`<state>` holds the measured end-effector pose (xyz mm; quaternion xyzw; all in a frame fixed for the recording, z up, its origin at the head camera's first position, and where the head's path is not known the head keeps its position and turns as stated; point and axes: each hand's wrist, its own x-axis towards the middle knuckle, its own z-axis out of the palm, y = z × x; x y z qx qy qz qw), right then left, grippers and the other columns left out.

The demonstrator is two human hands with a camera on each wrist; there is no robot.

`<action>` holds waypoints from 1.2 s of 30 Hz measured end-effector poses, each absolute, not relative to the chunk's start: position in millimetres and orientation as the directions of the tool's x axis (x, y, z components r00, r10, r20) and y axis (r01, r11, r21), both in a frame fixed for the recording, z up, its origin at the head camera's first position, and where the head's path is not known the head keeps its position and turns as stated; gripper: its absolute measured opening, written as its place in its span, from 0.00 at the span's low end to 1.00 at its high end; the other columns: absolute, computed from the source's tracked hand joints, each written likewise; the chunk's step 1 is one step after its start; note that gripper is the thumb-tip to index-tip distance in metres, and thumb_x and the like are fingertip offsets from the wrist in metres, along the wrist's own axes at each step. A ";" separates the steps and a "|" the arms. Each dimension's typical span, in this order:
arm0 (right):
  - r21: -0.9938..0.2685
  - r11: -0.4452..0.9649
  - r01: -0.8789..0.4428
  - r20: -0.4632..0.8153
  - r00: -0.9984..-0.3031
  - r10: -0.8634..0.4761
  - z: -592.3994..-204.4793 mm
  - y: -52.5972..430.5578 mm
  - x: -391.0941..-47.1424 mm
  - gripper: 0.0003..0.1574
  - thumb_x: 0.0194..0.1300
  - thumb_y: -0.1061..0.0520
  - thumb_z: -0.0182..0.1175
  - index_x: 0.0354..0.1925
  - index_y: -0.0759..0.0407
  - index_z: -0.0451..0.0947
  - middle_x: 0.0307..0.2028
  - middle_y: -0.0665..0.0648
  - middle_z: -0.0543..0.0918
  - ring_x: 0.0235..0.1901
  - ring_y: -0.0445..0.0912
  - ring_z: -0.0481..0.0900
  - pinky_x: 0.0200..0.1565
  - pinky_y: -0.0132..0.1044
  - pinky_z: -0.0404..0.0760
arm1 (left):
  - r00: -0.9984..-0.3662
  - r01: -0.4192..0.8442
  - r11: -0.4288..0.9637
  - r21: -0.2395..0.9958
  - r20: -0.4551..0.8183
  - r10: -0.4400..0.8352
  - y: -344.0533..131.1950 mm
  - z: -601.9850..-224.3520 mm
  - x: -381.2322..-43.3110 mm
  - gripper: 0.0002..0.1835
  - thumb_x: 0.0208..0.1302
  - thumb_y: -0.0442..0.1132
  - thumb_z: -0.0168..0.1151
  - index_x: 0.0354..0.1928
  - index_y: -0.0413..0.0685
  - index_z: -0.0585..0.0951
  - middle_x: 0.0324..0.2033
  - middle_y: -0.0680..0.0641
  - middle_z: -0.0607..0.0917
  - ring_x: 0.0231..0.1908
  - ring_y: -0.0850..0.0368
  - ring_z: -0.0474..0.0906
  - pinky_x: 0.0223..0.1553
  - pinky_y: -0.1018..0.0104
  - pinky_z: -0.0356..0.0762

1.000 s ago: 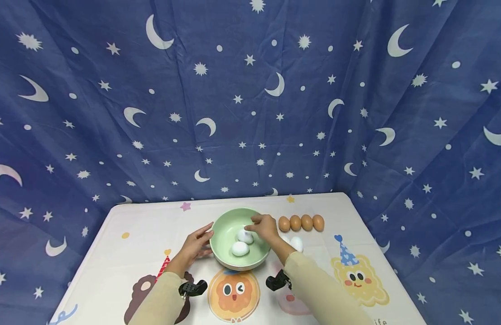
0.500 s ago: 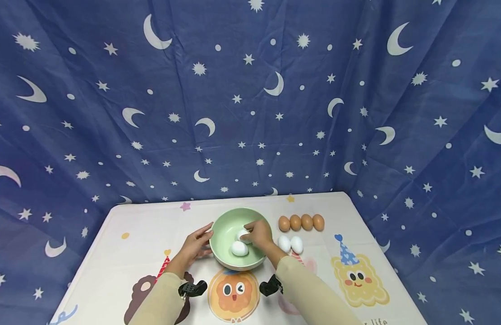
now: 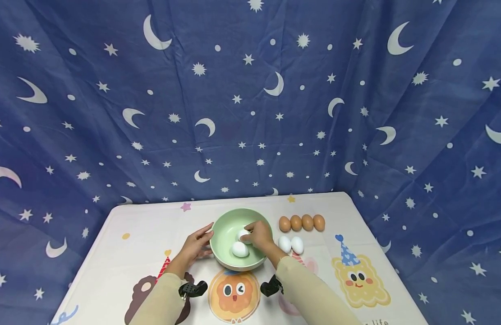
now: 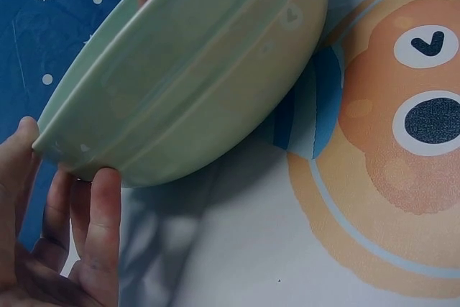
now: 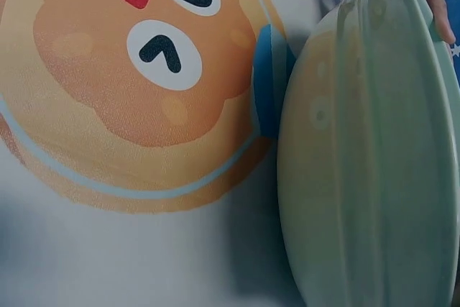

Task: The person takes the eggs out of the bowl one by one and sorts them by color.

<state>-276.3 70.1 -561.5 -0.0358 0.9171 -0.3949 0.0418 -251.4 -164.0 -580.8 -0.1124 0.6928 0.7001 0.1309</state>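
Observation:
A pale green bowl [image 3: 222,232] stands near the middle of the table. My left hand [image 3: 195,246] holds its left side; in the left wrist view the thumb [image 4: 27,131] is at the rim and other fingers [image 4: 106,195] touch the outer wall. My right hand [image 3: 259,235] reaches inside the bowl and grips a white egg [image 3: 243,234], partly hidden by the fingers. A second white egg [image 3: 240,249] lies in the bowl just in front of it. The right wrist view shows the bowl's outer wall [image 5: 359,149], which hides the right hand.
To the bowl's right, two white eggs [image 3: 291,244] lie side by side. Behind them is a row of several brown eggs [image 3: 301,223]. The table [image 3: 153,225] has a printed white cover, and a blue star-and-moon curtain [image 3: 234,113] hangs behind it.
My right hand has moved left and lower into the bowl, its fingers around the farther white egg. The two white eggs on the table have come into fuller view. My left hand stays put.

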 end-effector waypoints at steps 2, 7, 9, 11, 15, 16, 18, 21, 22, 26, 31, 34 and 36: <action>-0.726 0.687 -0.023 -0.052 -0.995 -0.089 -561.3 70.4 -275.9 0.23 0.48 0.56 0.78 0.44 0.63 0.87 0.40 0.58 0.88 0.41 0.49 0.83 0.43 0.39 0.85 | -0.940 -0.340 -0.007 0.940 -0.340 0.028 -163.5 -581.0 -251.1 0.27 0.71 0.44 0.59 0.71 0.53 0.69 0.54 0.40 0.76 0.44 0.54 0.81 0.44 0.55 0.89; -0.720 0.694 0.001 -0.058 -0.997 -0.059 -561.7 71.5 -277.5 0.22 0.49 0.54 0.77 0.43 0.62 0.87 0.41 0.58 0.88 0.45 0.51 0.83 0.49 0.43 0.85 | -0.939 -0.343 -0.007 0.939 -0.343 0.033 -162.4 -581.6 -251.8 0.27 0.71 0.44 0.59 0.71 0.53 0.69 0.53 0.40 0.75 0.45 0.53 0.81 0.44 0.55 0.89; -0.720 0.694 0.014 -0.065 -0.997 -0.048 -561.0 72.3 -279.3 0.22 0.50 0.53 0.77 0.44 0.61 0.87 0.41 0.57 0.88 0.45 0.51 0.83 0.48 0.41 0.85 | -0.939 -0.342 -0.009 0.940 -0.341 0.038 -162.2 -581.4 -252.5 0.28 0.71 0.44 0.59 0.71 0.53 0.69 0.53 0.40 0.75 0.45 0.53 0.80 0.44 0.55 0.89; -0.728 0.685 0.024 -0.072 -0.997 -0.041 -558.7 73.2 -281.1 0.22 0.51 0.52 0.77 0.44 0.60 0.87 0.40 0.56 0.88 0.43 0.50 0.83 0.45 0.39 0.86 | -0.940 -0.340 -0.013 0.940 -0.339 0.038 -162.1 -581.0 -253.4 0.27 0.71 0.43 0.59 0.71 0.53 0.69 0.53 0.40 0.75 0.45 0.53 0.80 0.44 0.55 0.89; -0.759 0.650 0.051 -0.096 -0.995 -0.035 -547.7 76.9 -284.1 0.24 0.51 0.50 0.76 0.45 0.60 0.87 0.38 0.56 0.89 0.37 0.46 0.84 0.38 0.33 0.86 | -0.941 -0.338 -0.016 0.941 -0.337 0.037 -162.5 -580.1 -254.6 0.27 0.71 0.43 0.59 0.71 0.53 0.69 0.55 0.40 0.76 0.45 0.54 0.81 0.44 0.55 0.89; -0.771 0.633 0.064 -0.110 -0.993 -0.033 -544.4 78.2 -284.5 0.25 0.51 0.49 0.76 0.46 0.60 0.87 0.38 0.57 0.89 0.35 0.46 0.85 0.37 0.32 0.86 | -0.941 -0.338 -0.014 0.941 -0.338 0.037 -162.7 -580.0 -254.7 0.27 0.71 0.44 0.59 0.71 0.53 0.69 0.56 0.40 0.76 0.45 0.54 0.81 0.44 0.55 0.89; -0.798 0.592 0.107 -0.155 -0.988 -0.029 -537.3 81.7 -285.1 0.26 0.52 0.48 0.76 0.47 0.59 0.86 0.40 0.58 0.89 0.33 0.44 0.86 0.35 0.31 0.87 | -0.940 -0.341 -0.013 0.940 -0.340 0.040 -163.2 -579.6 -254.6 0.27 0.72 0.44 0.59 0.71 0.53 0.69 0.56 0.40 0.76 0.45 0.54 0.81 0.44 0.55 0.89; -0.850 0.494 0.182 -0.231 -0.972 -0.040 -526.5 88.5 -285.5 0.28 0.54 0.49 0.75 0.50 0.61 0.85 0.47 0.61 0.86 0.33 0.45 0.86 0.35 0.31 0.88 | -0.939 -0.341 -0.014 0.940 -0.341 0.037 -163.9 -579.1 -253.9 0.27 0.72 0.43 0.58 0.71 0.53 0.69 0.56 0.40 0.76 0.45 0.53 0.80 0.44 0.56 0.89; -0.861 0.468 0.202 -0.251 -0.967 -0.043 -522.7 91.1 -285.5 0.28 0.55 0.50 0.75 0.51 0.62 0.84 0.49 0.62 0.85 0.34 0.45 0.86 0.36 0.31 0.89 | -0.940 -0.341 -0.013 0.940 -0.340 0.037 -164.0 -578.9 -253.8 0.27 0.72 0.43 0.58 0.71 0.53 0.69 0.55 0.40 0.76 0.45 0.53 0.80 0.43 0.56 0.89; -0.898 0.347 0.269 -0.303 -0.952 -0.048 -510.3 103.3 -285.7 0.28 0.57 0.52 0.73 0.52 0.66 0.83 0.52 0.64 0.83 0.35 0.44 0.85 0.39 0.33 0.89 | -0.940 -0.340 -0.007 0.940 -0.340 0.040 -163.8 -578.5 -253.5 0.27 0.72 0.43 0.58 0.71 0.53 0.68 0.56 0.40 0.76 0.46 0.52 0.80 0.44 0.56 0.89; -0.919 0.270 0.289 -0.309 -0.951 -0.034 -499.9 123.6 -287.0 0.24 0.58 0.53 0.73 0.50 0.65 0.84 0.47 0.62 0.86 0.31 0.41 0.85 0.33 0.28 0.88 | -0.939 -0.341 -0.007 0.940 -0.341 0.050 -163.2 -577.7 -252.5 0.27 0.72 0.44 0.58 0.72 0.53 0.68 0.57 0.39 0.76 0.47 0.52 0.80 0.45 0.55 0.89; -0.921 0.281 0.268 -0.284 -0.959 -0.018 -494.3 139.5 -286.6 0.24 0.59 0.52 0.72 0.50 0.64 0.84 0.44 0.61 0.87 0.27 0.39 0.85 0.27 0.25 0.83 | -0.939 -0.343 -0.011 0.939 -0.342 0.046 -163.0 -577.2 -251.6 0.27 0.72 0.44 0.58 0.71 0.53 0.68 0.56 0.39 0.76 0.46 0.53 0.80 0.44 0.56 0.89; -0.919 0.299 0.257 -0.271 -0.963 -0.003 -490.7 152.6 -285.0 0.25 0.59 0.50 0.72 0.51 0.63 0.84 0.43 0.60 0.88 0.26 0.38 0.84 0.26 0.24 0.79 | -0.939 -0.342 -0.015 0.940 -0.341 0.048 -162.5 -576.8 -251.2 0.28 0.72 0.44 0.58 0.71 0.52 0.68 0.56 0.39 0.76 0.46 0.53 0.80 0.45 0.55 0.89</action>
